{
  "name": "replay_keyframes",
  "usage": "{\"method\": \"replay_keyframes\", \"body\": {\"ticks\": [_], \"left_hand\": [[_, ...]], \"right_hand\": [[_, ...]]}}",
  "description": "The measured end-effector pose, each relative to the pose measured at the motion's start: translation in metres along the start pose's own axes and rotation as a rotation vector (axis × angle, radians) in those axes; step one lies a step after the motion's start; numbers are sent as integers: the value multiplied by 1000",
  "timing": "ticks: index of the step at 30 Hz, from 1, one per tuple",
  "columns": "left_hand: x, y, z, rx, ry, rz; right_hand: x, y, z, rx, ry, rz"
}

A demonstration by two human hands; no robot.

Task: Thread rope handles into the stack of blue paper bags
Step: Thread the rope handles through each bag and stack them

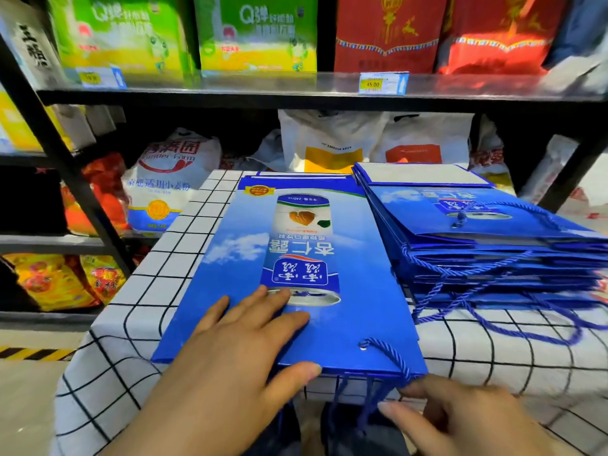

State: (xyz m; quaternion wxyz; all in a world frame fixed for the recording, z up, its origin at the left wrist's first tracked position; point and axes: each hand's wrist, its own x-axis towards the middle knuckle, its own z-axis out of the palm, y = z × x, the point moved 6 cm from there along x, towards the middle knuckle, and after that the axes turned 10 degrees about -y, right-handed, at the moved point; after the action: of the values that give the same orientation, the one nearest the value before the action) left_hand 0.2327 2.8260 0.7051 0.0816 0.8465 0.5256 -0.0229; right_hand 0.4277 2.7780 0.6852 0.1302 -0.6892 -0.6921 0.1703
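A glossy blue paper bag [296, 258] lies flat on the checked-cloth table [138, 291]. The left hand [237, 350] presses it still, fingers straight and spread. The right hand [460, 419] seems to pinch the twisted blue rope [391, 357], knotted through a punched hole near the bag's edge. Roped bags [477, 225] sit stacked just beside.

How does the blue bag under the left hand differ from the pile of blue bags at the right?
The blue bag is flat under the left hand; the pile of blue bags is thick and untouched. The bag has one rope in its hole; the pile trails many rope loops. Both show the same can print.
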Motion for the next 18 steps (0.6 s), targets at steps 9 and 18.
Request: {"method": "replay_keyframes", "body": {"ticks": [9, 18], "left_hand": [[-4, 9, -7, 9, 210, 92], [-12, 54, -11, -266, 402, 396]], "right_hand": [[-14, -12, 5, 211, 76, -52], [2, -44, -29, 1257, -85, -29]]}}
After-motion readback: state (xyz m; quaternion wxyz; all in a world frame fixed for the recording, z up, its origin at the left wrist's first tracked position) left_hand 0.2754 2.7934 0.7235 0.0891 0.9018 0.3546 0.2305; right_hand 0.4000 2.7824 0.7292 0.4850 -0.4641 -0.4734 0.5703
